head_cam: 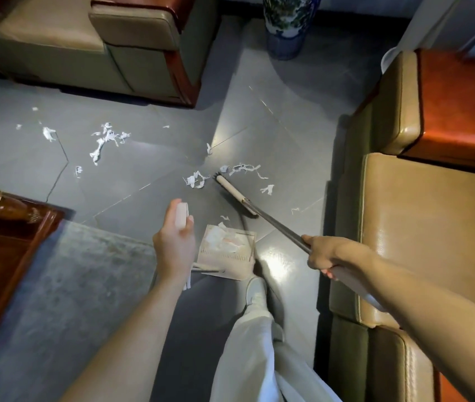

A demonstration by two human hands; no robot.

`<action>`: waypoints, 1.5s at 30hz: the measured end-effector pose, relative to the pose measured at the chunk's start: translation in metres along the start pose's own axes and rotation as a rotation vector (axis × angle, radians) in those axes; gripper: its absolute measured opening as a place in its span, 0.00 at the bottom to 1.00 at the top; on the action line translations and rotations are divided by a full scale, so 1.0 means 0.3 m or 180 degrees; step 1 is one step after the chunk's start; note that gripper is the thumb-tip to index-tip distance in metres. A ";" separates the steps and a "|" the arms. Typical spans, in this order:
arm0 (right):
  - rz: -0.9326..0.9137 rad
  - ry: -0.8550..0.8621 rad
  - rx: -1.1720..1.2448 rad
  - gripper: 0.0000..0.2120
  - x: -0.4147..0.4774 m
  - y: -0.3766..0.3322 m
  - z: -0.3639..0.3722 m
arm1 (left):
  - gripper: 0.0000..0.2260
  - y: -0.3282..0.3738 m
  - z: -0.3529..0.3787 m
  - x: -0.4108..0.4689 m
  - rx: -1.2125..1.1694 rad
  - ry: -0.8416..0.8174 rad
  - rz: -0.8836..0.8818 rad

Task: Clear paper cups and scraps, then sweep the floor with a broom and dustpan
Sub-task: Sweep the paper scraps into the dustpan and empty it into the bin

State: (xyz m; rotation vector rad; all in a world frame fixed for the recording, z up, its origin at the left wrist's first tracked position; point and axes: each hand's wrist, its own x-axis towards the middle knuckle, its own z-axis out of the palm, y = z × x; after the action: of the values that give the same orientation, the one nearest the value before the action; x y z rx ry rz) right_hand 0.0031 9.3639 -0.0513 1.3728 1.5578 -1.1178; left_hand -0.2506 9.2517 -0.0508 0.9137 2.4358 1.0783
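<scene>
My right hand grips the metal handle of a broom, whose cream head rests on the grey floor among white paper scraps. My left hand grips the white top of the dustpan handle. The cream dustpan stands on the floor just in front of my foot, with crumpled paper inside it. More scraps lie scattered farther left on the floor, and a small pile sits beside the broom head.
A leather armchair stands at the back left and a leather sofa along the right. A dark wooden table and a grey rug are at the left. A blue-and-white vase stands at the back.
</scene>
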 end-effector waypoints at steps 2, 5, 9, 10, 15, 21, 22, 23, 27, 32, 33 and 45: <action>-0.0033 -0.0078 0.0074 0.38 0.044 -0.049 0.024 | 0.11 -0.016 -0.004 0.003 -0.0001 0.0039 0.0069; -0.0185 -0.0287 -0.0129 0.37 0.065 -0.113 0.082 | 0.12 -0.030 -0.007 0.011 0.0035 0.0065 0.0136; -0.0297 -0.0658 -0.0579 0.38 0.012 -0.130 0.151 | 0.12 -0.034 -0.012 0.016 0.0041 0.0031 0.0091; -0.0328 -0.0734 -0.0462 0.36 -0.011 -0.116 0.152 | 0.12 -0.036 -0.015 0.017 0.0012 0.0023 0.0065; -0.0161 -0.0783 0.0433 0.32 -0.099 0.009 0.120 | 0.12 -0.021 -0.017 -0.002 -0.0065 -0.0106 0.0016; 0.0032 -0.0319 0.1423 0.35 -0.126 0.157 0.133 | 0.13 0.031 0.020 -0.026 -0.0225 -0.0536 0.0191; 0.0053 -0.0234 0.1480 0.34 -0.128 0.176 0.128 | 0.14 0.045 0.032 -0.022 -0.0240 -0.0615 0.0234; 0.0059 -0.0138 0.1499 0.33 -0.130 0.193 0.121 | 0.13 0.061 0.045 -0.015 -0.0265 -0.0696 0.0255; 0.0152 0.0182 0.1299 0.33 -0.139 0.266 0.080 | 0.12 0.125 0.114 0.021 -0.0279 -0.0854 0.0257; 0.0453 0.0257 0.1923 0.34 -0.100 0.377 -0.007 | 0.13 0.243 0.225 0.088 -0.0277 -0.0999 0.0312; 0.0490 0.0269 0.1900 0.35 -0.087 0.384 -0.020 | 0.13 0.259 0.242 0.102 -0.0256 -0.1035 0.0352; 0.0294 -0.0241 0.1970 0.29 0.090 0.203 -0.092 | 0.12 0.305 0.301 0.142 0.0120 -0.0975 0.0441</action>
State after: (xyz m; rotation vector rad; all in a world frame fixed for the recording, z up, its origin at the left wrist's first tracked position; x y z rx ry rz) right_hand 0.0602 9.4009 -0.0753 1.7475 1.1167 -1.6545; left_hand -0.1966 9.3759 -0.0435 1.1798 2.1740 0.8644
